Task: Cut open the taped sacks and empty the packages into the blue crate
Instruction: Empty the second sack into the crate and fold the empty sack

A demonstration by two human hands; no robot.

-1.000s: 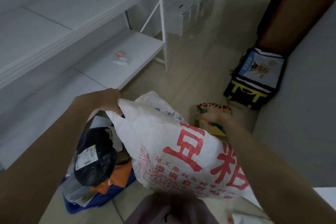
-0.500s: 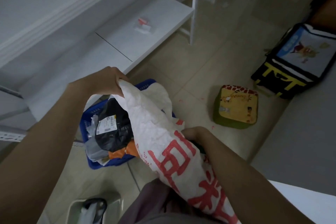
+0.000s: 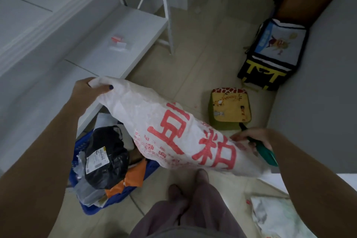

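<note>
Wide apart, left hand (image 3: 90, 89) pinches sack (image 3: 164, 120), right hand (image 3: 254, 137) holds cutter (image 3: 267, 154).

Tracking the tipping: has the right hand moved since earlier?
Yes. The right hand, holding the green-handled tool, moved rightward: from left of the giraffe box to below its right corner.

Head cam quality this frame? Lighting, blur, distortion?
Head view: dim, flat, bluish light, no glare; shelf posts splay from wide-angle distortion; mild blur overall, black package label unreadable, teal cutter in the right hand smeared; red print on the white sack legible.
</note>
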